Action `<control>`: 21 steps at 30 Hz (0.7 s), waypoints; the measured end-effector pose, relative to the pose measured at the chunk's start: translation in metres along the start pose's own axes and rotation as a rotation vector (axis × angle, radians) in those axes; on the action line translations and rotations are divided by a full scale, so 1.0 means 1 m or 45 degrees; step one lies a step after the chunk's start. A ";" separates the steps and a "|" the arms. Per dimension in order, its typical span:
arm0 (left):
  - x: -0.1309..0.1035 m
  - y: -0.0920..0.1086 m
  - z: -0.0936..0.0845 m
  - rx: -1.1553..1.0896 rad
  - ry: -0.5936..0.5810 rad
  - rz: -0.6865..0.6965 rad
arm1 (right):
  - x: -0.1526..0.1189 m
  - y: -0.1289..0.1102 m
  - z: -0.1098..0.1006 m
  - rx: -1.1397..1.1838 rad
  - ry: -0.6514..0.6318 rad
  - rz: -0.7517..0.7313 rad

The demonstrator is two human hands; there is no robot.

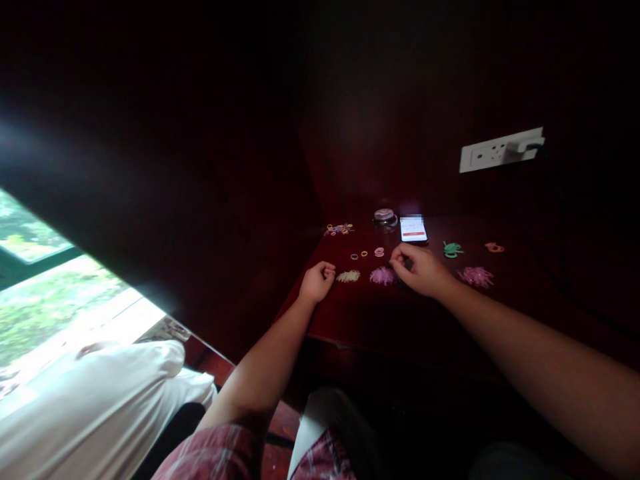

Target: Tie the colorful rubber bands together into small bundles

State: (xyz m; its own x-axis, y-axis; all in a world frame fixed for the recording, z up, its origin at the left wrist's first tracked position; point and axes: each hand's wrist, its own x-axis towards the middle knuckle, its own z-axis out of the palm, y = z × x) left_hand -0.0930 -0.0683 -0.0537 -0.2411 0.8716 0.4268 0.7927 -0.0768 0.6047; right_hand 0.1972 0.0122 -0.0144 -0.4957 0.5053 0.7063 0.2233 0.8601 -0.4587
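Observation:
On the dark red table, my left hand (317, 283) rests with its fingers curled in, just left of a pile of cream bands (349, 276). Nothing shows in its fingers. My right hand (419, 268) has thumb and forefinger brought together beside a pile of purple bands (382, 275); whatever lies in that pinch is too small to make out. Right of its wrist is a pinkish pile of bands (476, 277). Behind the piles lie a dark ring (354, 257), a yellow ring (365, 254), pink rings (379, 252), green bands (452, 249) and orange bands (495, 247).
A mixed heap of coloured bands (340, 229) sits at the far left corner. Near the back wall stand a round lidded jar (385, 219) and a lit phone (413, 229). A plug fills part of the wall socket (495, 152). At left, a person's white clothing (110, 400) shows.

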 end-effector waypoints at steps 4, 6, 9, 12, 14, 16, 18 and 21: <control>-0.001 0.002 0.001 -0.019 -0.058 0.010 | 0.000 -0.001 -0.001 -0.007 0.007 0.002; -0.002 0.004 0.002 -0.035 -0.086 0.023 | 0.000 -0.003 -0.001 -0.009 -0.002 0.004; -0.004 0.008 0.002 -0.037 -0.103 0.044 | 0.000 -0.004 -0.002 -0.002 -0.014 0.000; -0.006 0.014 0.001 -0.010 -0.098 0.063 | 0.000 -0.005 -0.002 0.012 -0.025 -0.010; -0.006 0.018 0.002 0.011 -0.089 0.075 | 0.001 -0.006 -0.002 0.018 -0.034 -0.011; -0.006 0.022 0.003 0.028 -0.080 0.091 | 0.001 -0.006 -0.001 0.023 -0.050 -0.013; -0.004 0.024 0.005 0.038 -0.072 0.107 | 0.001 -0.007 -0.001 0.032 -0.066 -0.013; -0.003 0.026 0.007 0.035 -0.062 0.118 | 0.001 -0.007 -0.001 0.028 -0.075 -0.009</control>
State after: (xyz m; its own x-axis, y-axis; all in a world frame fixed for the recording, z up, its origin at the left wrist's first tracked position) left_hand -0.0682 -0.0693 -0.0440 -0.1394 0.8838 0.4466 0.8255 -0.1454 0.5454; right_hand 0.1956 0.0064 -0.0101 -0.5459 0.4939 0.6768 0.2012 0.8614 -0.4663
